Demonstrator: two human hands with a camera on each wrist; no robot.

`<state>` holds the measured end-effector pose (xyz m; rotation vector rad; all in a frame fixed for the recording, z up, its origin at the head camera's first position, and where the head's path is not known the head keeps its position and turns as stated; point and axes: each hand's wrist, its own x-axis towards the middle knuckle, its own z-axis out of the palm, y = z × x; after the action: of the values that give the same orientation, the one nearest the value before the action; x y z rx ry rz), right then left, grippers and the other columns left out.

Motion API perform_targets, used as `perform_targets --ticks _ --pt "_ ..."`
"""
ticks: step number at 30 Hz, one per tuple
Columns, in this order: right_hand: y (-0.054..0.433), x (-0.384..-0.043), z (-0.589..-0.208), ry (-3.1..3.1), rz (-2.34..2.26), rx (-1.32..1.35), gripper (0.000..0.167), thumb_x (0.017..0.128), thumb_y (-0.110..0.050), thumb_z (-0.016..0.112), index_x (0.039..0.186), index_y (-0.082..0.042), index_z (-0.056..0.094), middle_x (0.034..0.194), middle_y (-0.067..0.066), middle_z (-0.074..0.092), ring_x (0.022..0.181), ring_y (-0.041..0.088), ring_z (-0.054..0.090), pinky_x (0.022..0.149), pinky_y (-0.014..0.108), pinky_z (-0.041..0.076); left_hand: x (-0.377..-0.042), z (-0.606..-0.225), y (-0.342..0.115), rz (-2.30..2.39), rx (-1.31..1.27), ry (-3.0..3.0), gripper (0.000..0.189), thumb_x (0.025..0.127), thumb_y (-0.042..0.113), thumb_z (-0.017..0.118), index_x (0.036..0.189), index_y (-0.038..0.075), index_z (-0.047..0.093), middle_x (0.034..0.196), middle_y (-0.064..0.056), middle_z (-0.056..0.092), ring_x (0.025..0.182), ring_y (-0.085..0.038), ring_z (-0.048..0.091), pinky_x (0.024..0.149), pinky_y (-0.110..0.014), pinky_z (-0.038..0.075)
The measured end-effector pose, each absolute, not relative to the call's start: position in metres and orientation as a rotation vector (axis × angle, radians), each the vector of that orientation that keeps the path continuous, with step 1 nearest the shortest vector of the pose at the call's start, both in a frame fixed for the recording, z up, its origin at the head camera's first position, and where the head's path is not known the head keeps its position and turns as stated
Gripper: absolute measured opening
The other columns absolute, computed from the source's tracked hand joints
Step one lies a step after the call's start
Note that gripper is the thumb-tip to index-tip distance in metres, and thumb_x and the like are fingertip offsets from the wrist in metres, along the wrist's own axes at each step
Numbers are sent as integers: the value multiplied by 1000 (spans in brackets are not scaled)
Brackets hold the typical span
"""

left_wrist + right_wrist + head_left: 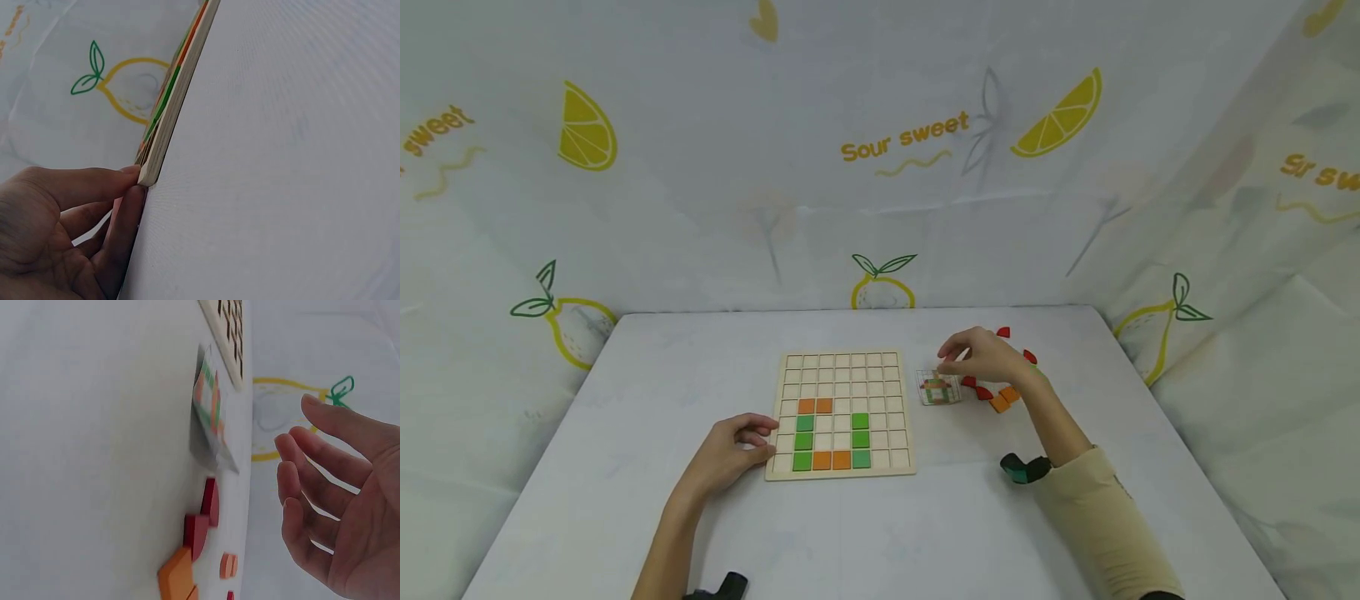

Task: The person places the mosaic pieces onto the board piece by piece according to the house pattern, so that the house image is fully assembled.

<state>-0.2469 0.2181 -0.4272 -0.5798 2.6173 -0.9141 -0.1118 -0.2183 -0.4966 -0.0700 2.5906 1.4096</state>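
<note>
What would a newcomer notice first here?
Probably the wooden grid board on the white table, with green tiles and orange tiles in its four nearest rows. To its right lie a picture card plus loose red pieces and orange pieces, where the right grip hovers. Behind, yellow lemon slices decorate the backdrop.

board [842, 422]: wood, matt | card [938, 390]: paper-like, smooth | table cover [850, 533]: matt

A flat wooden grid board [842, 375] holds orange and green tiles [803, 442]; right of it lies a curled pattern card [937, 394].
</note>
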Motion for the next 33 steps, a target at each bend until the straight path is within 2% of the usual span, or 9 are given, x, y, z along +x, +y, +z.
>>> perform_targets --ticks 9,13,18,21,26,33 --pt "284 -240 -445 2608 -927 -474 27 99 -19 79 117 0 77 113 16 79 97 26 71 78 26 59 -111 -495 -219 1398 -70 2596 37 90 6 83 125 2 74 110 -10 74 92 -16 63 79 -21 49" --pt "306 -238 -453 2606 -917 -443 29 96 -20 83 119 -3 79 119 16 79 105 27 69 85 23 57 -111 -497 -219 1396 -71 2592 38 90 7 84 126 2 74 111 -10 74 92 -15 63 79 -22 49" --pt "324 -234 -458 2612 -882 -487 26 92 -17 85 117 -7 81 118 12 80 112 29 66 100 38 54 -112 -497 -219 1402 -68 2586 39 89 8 84 127 2 73 111 -10 74 92 -15 63 78 -22 49" --pt "329 -231 -459 2597 -869 -525 27 90 -13 86 116 -8 81 120 12 79 116 31 65 104 47 53 -111 -496 -219 1400 -70 2584 39 89 8 84 126 2 74 111 -9 74 92 -14 64 79 -22 49" --pt "330 -229 -461 2571 -879 -516 28 88 -11 88 115 -10 81 122 12 77 118 31 62 104 50 53 -111 -495 -218 1390 -69 2589 38 89 9 84 126 3 74 111 -9 73 92 -14 64 80 -23 49" --pt "330 -230 -465 2607 -851 -504 21 89 -12 88 109 -11 83 115 8 80 111 26 64 103 49 53 -113 -495 -218 1385 -84 2587 36 90 9 82 125 5 75 110 -9 74 91 -12 64 82 -22 49"
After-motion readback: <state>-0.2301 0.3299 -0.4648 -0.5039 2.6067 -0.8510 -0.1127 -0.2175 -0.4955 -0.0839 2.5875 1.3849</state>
